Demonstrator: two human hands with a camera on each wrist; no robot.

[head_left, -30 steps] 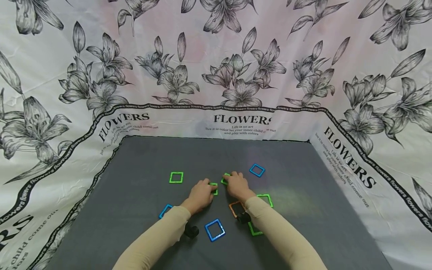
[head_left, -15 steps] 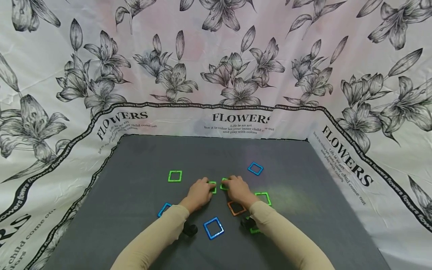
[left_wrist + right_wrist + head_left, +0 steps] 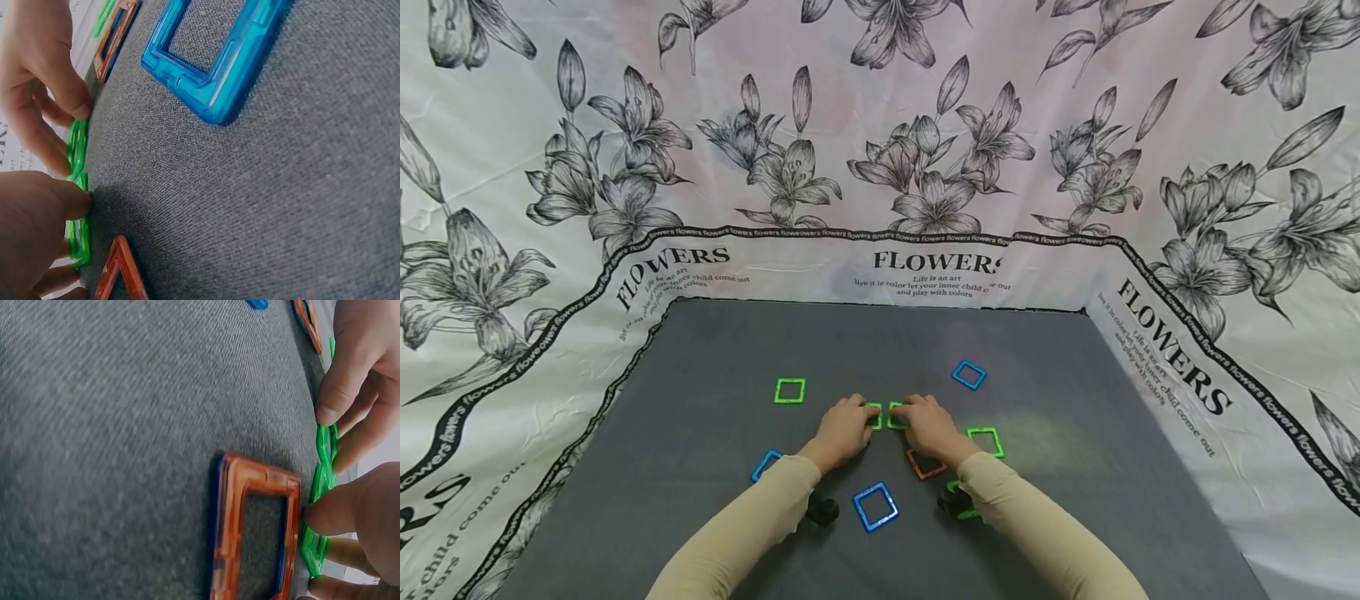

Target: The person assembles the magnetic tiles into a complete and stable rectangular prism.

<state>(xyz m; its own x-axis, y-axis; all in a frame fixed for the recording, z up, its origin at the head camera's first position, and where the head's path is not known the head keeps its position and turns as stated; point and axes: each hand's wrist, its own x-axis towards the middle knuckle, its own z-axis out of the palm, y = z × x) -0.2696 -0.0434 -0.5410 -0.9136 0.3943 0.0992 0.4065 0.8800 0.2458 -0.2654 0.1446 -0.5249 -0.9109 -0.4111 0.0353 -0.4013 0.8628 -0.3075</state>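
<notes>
My left hand [image 3: 842, 429] pinches a green square magnetic tile [image 3: 80, 242] by its edge, thumb on the near side and fingers behind. Facing it, my right hand [image 3: 931, 425] pinches another green square tile [image 3: 310, 550] the same way. These open-frame tiles lie side by side on the grey table; a narrow gap shows between them from the head, while their edges overlap in both wrist views. Fingers cover part of each frame. Just below my right hand is an orange square tile [image 3: 927, 463], partly behind the wrist.
A green tile [image 3: 790, 391] and a blue tile [image 3: 969, 375] lie farther back. One blue square [image 3: 876, 507] sits between the forearms, another blue tile [image 3: 766, 466] by the left sleeve. More green tiles [image 3: 987, 442] lie by the right sleeve. An orange piece [image 3: 122, 269] shows near the left hand.
My right hand has drawn its green tile nearer and slightly left, turning it straighter and narrowing the gap to the other tile. The left hand has stayed almost still.
</notes>
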